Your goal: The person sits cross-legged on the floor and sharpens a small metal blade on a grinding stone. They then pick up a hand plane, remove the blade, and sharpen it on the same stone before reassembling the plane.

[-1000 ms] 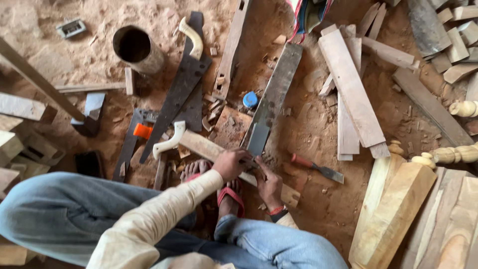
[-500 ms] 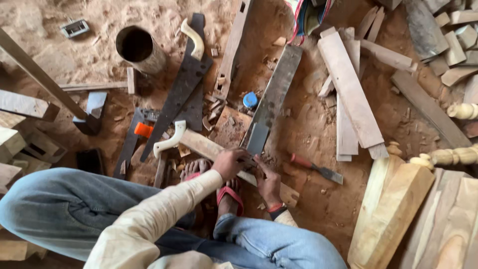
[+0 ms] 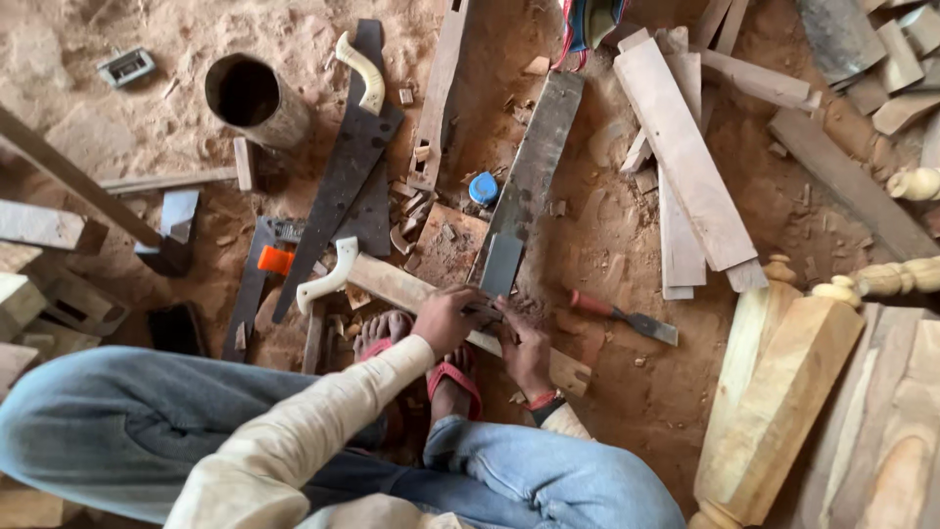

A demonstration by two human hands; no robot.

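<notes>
Honestly, pretty cramped setup down on the sawdust floor [image 3: 627, 235]. Left hand [image 3: 446, 318] clamped down over a pale wooden strip [image 3: 411, 289], which lies slanted across the ground just in front of the sandalled feet [image 3: 455, 377]. Right hand [image 3: 526, 348] curled around something small at the same spot, fingers closed, but can't tell exactly what's pinched in there. Long flat metal blade [image 3: 529, 181] running up and away from the hands, lower end touching or nearly touching the strip. Red-handled chisel [image 3: 617, 315] lying just beside the right hand, white-handled saw [image 3: 338, 171] off to the left, blue tape measure [image 3: 483, 188] near the blade, rusty can [image 3: 250, 98] further up. Stacked planks [image 3: 685, 167] well apart on the right. Biggest worry, judging from this: strip only held by hand pressure and toes, so any sideways push could make it skid on loose dust. Fingers sitting right next to that blade edge too, so a slip would probably mean a nick. Chisel tip pointing outward at least, but easy to knock with a wrist.
</notes>
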